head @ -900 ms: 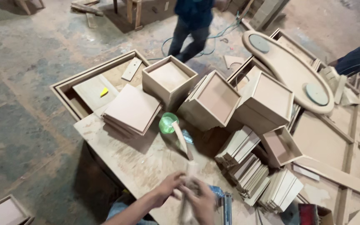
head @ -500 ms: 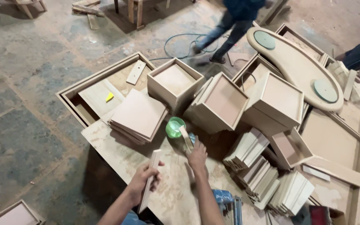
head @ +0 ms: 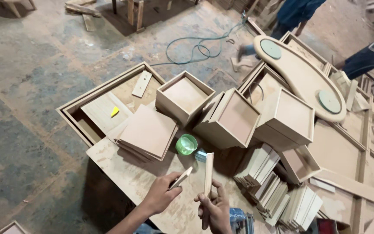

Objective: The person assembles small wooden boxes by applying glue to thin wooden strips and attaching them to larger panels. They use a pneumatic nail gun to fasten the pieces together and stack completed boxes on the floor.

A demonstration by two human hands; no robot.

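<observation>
My left hand (head: 160, 196) holds a short flat wooden strip (head: 181, 177) that angles up to the right. My right hand (head: 215, 211) grips a second wooden strip (head: 208, 173), held nearly upright. Both hands hover over a plywood worktop (head: 126, 171), close together but with the strips apart. Just beyond them sits a small green cup (head: 186, 144). A stack of square boards (head: 149, 131) lies to the left of the cup.
Several open wooden boxes (head: 184, 96) (head: 233, 117) (head: 287, 116) crowd the far side of the worktop. Stacks of short slats (head: 260, 167) lie at the right. A large shallow frame (head: 104, 108) lies on the floor. A hose (head: 195, 45) snakes beyond; people's legs (head: 297, 13) stand near an oval panel (head: 301, 76).
My hands have parted the two strips; the left one now tilts one up and the right holds the other upright. The person in the background walked rightward.
</observation>
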